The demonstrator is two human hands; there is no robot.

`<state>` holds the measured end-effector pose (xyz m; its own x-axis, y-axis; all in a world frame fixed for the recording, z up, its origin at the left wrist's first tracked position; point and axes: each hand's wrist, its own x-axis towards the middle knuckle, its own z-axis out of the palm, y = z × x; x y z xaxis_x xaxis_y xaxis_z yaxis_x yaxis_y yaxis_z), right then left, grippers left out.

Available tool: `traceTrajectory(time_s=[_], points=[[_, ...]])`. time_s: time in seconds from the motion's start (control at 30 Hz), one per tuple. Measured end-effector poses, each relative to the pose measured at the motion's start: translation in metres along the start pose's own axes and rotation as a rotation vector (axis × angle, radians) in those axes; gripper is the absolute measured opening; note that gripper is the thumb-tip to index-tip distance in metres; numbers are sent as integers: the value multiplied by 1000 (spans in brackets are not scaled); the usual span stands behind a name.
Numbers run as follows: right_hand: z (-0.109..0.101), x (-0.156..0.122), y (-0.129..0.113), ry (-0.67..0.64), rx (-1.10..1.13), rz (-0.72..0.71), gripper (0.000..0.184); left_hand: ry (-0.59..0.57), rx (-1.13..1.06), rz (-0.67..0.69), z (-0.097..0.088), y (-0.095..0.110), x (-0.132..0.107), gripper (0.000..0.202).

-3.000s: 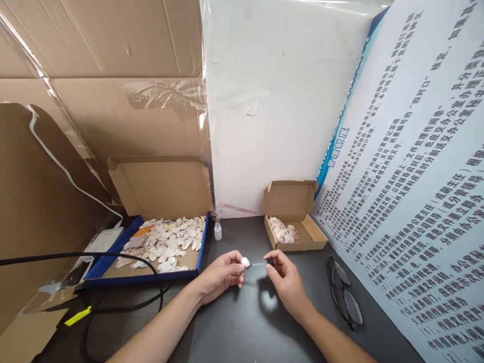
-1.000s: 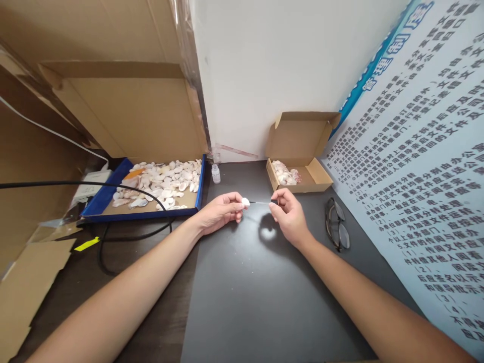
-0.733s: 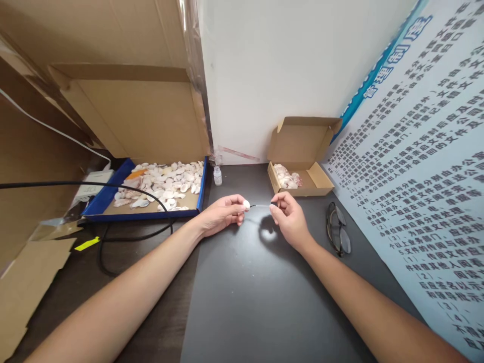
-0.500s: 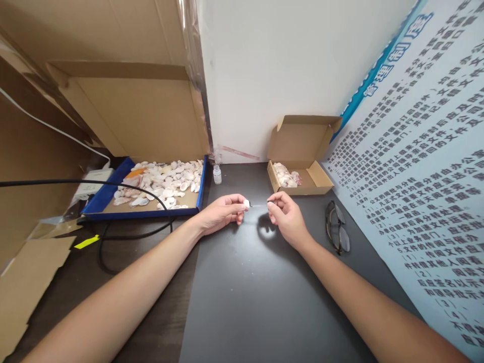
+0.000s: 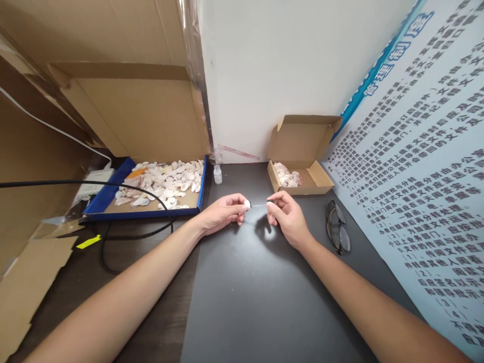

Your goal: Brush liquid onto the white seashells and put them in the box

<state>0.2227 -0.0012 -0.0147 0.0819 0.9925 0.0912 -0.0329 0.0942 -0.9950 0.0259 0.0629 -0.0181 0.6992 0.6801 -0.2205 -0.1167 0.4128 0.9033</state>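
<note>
My left hand (image 5: 223,214) pinches a small white shell (image 5: 247,204) between thumb and fingers, just above the dark mat (image 5: 260,297). My right hand (image 5: 287,219) is closed on a thin tool (image 5: 264,203) with a dark end; its fine tip points left and reaches the shell. Both hands hover close together at the middle of the mat. A blue-rimmed tray (image 5: 104,199) with several pale shells lies behind my left hand. A small open cardboard box (image 5: 319,176) with a few shells sits behind my right hand.
A tiny clear bottle (image 5: 217,174) stands by the tray's right corner. Folded glasses (image 5: 338,233) lie at the mat's right. A black cable (image 5: 113,237) loops on the left by a yellow tag (image 5: 87,242). Cardboard walls and a printed board (image 5: 416,166) enclose the desk.
The camera view has dropped and closed in since the oldest frame. My right hand has drifted slightly left, bringing the tool closer to the shell. My left hand keeps its pinch.
</note>
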Motion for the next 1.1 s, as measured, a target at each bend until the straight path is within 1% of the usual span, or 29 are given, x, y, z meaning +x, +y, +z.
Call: traceTrajectory(time_s=[0.2,0.43,0.6,0.8,0.97,1.1], points=[[-1,2,1,8,63,46,39,5,3,-6,1,1,-1,28],[-1,4,5,28,76,70,38,-11,12,-16,2,2,-2,27],[0,4,3,72,51,58,38,-14,23,-9,2,1,-2,26],[1,2,-1,5,46,72,43,-7,28,-29,3,3,-3,29],[1,3,1,75,14,44,40,-19,35,-13,3,3,-3,28],[0,3,1,59,7,43,38,-18,35,-24,2,2,-2,27]])
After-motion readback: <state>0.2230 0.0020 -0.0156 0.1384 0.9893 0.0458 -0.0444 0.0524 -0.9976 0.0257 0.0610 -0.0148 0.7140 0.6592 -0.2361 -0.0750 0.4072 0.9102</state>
